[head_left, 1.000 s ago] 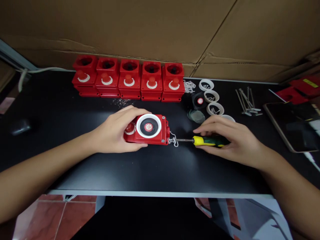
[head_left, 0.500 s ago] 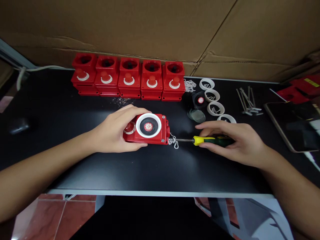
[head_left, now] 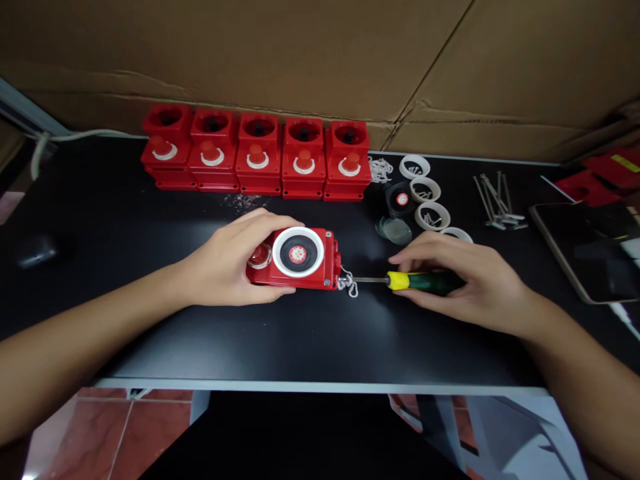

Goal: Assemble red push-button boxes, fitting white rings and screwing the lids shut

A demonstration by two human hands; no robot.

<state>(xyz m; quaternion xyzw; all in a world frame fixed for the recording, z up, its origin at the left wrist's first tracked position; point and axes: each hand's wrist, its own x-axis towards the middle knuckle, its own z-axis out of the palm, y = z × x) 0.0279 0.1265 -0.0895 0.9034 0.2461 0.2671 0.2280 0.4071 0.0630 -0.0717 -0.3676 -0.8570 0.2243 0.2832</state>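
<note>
My left hand [head_left: 237, 257] is closed around the left end of a red box-shaped device [head_left: 327, 257], which has a white ring [head_left: 299, 271] with a black centre and a red button [head_left: 260, 255] on its face. My right hand [head_left: 465, 277] grips a screwdriver [head_left: 399, 281] by its yellow and dark green handle. Its metal shaft points left, and the tip meets the right end of the device beside a knotted white cord [head_left: 350, 285]. The cord hides exactly where the tip sits.
Several similar red devices [head_left: 257, 160] stand in a row against the cardboard. White rings [head_left: 433, 217] holding small screws, clear discs [head_left: 397, 231] and a black disc part [head_left: 399, 199] lie right of them. Long bolts [head_left: 499, 203] and a phone [head_left: 585, 247] are farther right.
The fingers of my right hand have shifted slightly on the screwdriver handle, which looks turned a little. My left hand and the red device stay almost in place.
</note>
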